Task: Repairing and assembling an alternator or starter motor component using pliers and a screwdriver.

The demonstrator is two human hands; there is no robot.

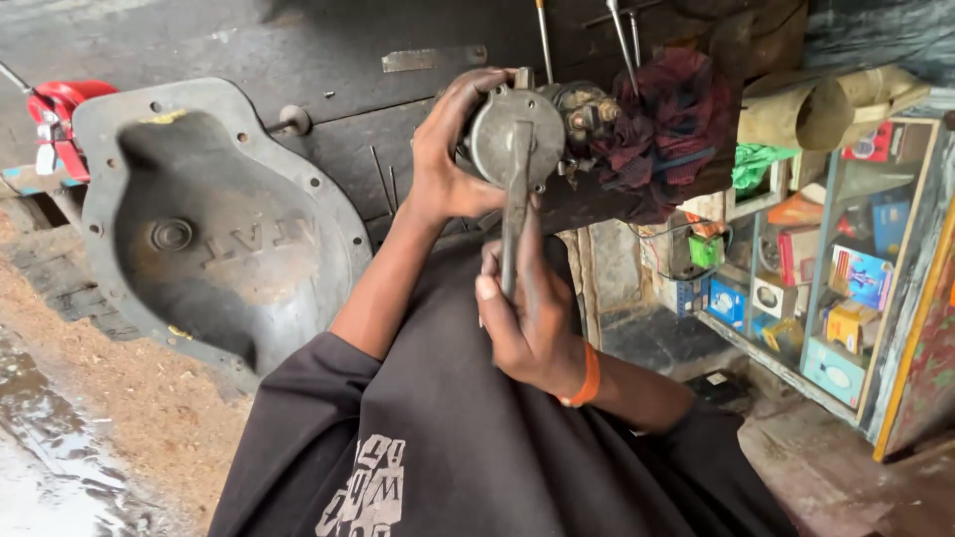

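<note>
My left hand (448,159) wraps its fingers around the round metal motor housing (505,137), held up far in front of me. My right hand (532,318), just below and nearer, grips a long metal tool (515,214) that runs straight up onto the housing's face. A dark rag (667,129) crowds the right; a large cast cover (209,229) leans well apart, left.

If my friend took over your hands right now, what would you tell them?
Left hand: grip wrapped round the side of the round grey motor part, holding it up.
Right hand: grip closed on the flat metal tool, whose top end is set on the part's round face.
A dark red rag hangs beside the part.
I can't tell how far the work has got.
</note>
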